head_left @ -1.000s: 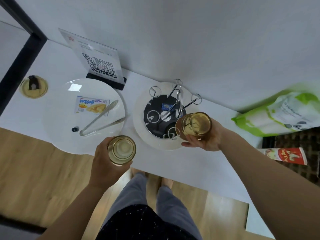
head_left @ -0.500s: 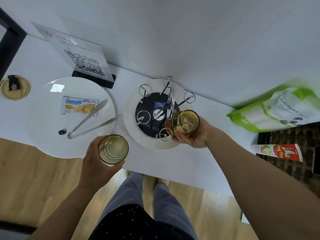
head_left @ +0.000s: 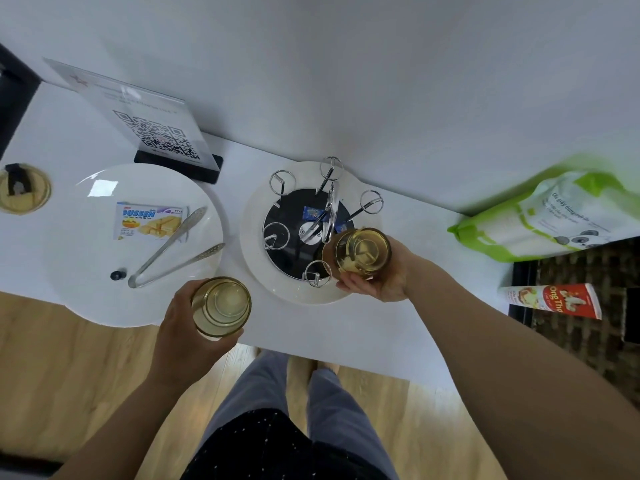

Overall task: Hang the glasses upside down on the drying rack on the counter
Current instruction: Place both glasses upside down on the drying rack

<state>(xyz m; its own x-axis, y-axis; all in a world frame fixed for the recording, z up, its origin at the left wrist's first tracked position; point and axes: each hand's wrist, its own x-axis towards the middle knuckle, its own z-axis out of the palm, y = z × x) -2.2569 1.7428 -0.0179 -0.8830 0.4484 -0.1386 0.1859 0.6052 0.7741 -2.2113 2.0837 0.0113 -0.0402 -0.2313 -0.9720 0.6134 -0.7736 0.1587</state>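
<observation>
Glass in each hand rn: right hand (head_left: 375,271) wraps one amber glass (head_left: 362,250) at the rack (head_left: 311,230), over the rack's near-right side, just beside the nearest wire loop (head_left: 316,273). Looks tipped, prob base toward me, but can't tell if it's seated on a prong yet. Left hand (head_left: 187,327) grips the 2nd glass (head_left: 221,306) around its wall, held over the counter's front edge, well short of the rack. Rack sits on a white dish (head_left: 256,251) toward the counter's back edge, w/ five loops showing bare. Glasses look thin-walled, stiff, smooth, so slippery & chippy against metal, I reckon. Light enough for one hand each. Best hold is round the mid-wall, fingers spread, not pinching the rim. Should lower mouth-down over a prong slowly, no knocking. Plate (head_left: 104,271) w/ tongs (head_left: 173,251) sits left of the rack, clear of my path.
</observation>
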